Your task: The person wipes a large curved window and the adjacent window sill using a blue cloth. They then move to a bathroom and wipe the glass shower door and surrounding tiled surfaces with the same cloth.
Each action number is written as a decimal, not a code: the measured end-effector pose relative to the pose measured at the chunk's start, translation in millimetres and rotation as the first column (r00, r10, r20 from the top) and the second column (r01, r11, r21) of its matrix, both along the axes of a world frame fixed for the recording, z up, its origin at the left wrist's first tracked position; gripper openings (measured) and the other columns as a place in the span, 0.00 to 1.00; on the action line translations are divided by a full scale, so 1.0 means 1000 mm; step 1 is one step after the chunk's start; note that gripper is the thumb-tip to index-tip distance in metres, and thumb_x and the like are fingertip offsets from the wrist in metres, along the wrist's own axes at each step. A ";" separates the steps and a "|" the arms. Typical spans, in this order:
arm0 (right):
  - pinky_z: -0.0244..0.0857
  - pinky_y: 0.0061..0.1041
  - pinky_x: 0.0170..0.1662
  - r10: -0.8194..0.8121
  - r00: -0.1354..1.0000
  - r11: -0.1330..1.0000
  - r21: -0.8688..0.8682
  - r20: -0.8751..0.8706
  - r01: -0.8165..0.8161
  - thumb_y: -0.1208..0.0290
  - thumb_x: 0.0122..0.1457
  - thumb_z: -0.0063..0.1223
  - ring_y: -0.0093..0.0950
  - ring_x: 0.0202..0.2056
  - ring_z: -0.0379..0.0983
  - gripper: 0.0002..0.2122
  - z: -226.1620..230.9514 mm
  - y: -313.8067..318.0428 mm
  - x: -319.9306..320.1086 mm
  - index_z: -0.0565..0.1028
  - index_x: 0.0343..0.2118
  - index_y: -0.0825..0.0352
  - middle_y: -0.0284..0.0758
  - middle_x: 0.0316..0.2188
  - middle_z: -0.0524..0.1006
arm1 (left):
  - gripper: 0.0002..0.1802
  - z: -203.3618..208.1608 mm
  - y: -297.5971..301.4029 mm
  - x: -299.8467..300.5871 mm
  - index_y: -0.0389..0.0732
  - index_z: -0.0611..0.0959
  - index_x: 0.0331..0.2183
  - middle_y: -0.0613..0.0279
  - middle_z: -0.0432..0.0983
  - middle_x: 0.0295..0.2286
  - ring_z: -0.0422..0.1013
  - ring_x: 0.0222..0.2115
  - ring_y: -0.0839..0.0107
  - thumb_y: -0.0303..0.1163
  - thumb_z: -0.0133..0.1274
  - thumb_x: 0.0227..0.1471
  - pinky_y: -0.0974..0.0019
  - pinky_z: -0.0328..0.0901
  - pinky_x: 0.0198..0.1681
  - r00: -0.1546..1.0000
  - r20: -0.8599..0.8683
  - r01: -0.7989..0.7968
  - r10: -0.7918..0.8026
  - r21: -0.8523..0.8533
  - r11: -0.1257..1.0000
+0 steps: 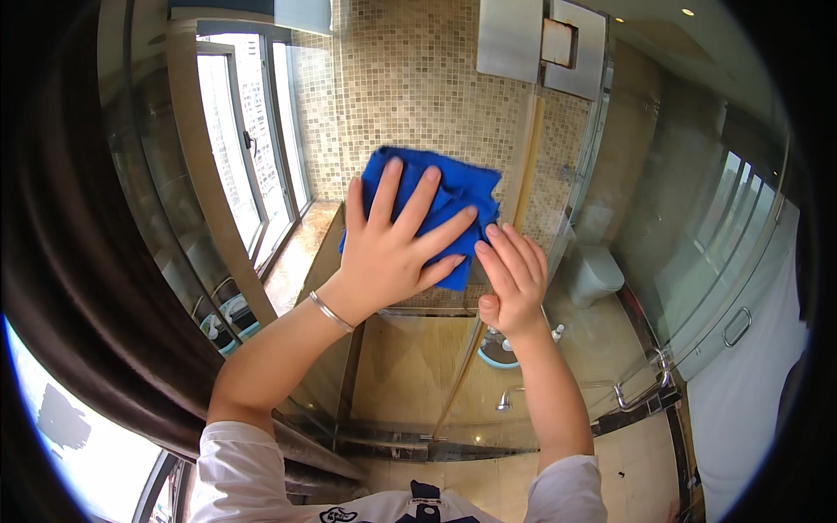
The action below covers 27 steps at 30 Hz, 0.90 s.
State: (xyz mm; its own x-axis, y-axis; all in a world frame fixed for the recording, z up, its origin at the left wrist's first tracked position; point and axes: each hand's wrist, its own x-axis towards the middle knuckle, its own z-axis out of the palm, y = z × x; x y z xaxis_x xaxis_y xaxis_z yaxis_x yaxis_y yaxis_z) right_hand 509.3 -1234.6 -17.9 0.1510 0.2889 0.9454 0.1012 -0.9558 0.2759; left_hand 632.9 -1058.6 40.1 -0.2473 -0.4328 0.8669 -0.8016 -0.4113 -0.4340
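Note:
A crumpled blue cloth (475,180) lies against a clear glass panel (405,366) in front of me. My left hand (379,257) presses it flat to the glass, fingers spread wide over it, with a silver bangle on that wrist. Close by the cloth's lower right corner is my right hand (519,296), fingers stretched out side by side and thumb apart. Its fingertips are at the cloth's edge; whether they touch it or only the glass, I cannot tell.
Metal hinge plates (507,42) join the glass at the top. Behind the glass are a mosaic wall (410,78), a toilet (596,272) and a light-blue basin (499,359). A window (240,131) and dark curtain (105,322) stand left; a metal handle (737,327) is right.

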 end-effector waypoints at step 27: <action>0.52 0.43 0.62 0.080 0.993 0.995 0.048 0.093 -0.084 0.46 0.68 0.32 0.41 0.59 0.65 0.27 -0.032 0.034 0.016 0.75 0.52 0.63 0.43 0.57 0.71 | 0.40 0.033 0.022 0.013 0.53 0.76 0.56 0.40 0.59 0.60 0.54 0.60 0.35 0.58 0.61 0.42 0.31 0.52 0.57 0.978 -0.198 -0.007 -0.061 -0.324 0.946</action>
State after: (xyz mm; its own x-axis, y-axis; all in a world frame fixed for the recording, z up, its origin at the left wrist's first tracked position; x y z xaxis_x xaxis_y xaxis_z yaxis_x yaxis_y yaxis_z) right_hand 525.6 -1200.9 -50.2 0.0419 0.2474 0.9680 0.1568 -0.9585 0.2382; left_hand 646.2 -1037.0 72.9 -0.0596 -0.1183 0.9912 -0.8712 -0.4785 -0.1095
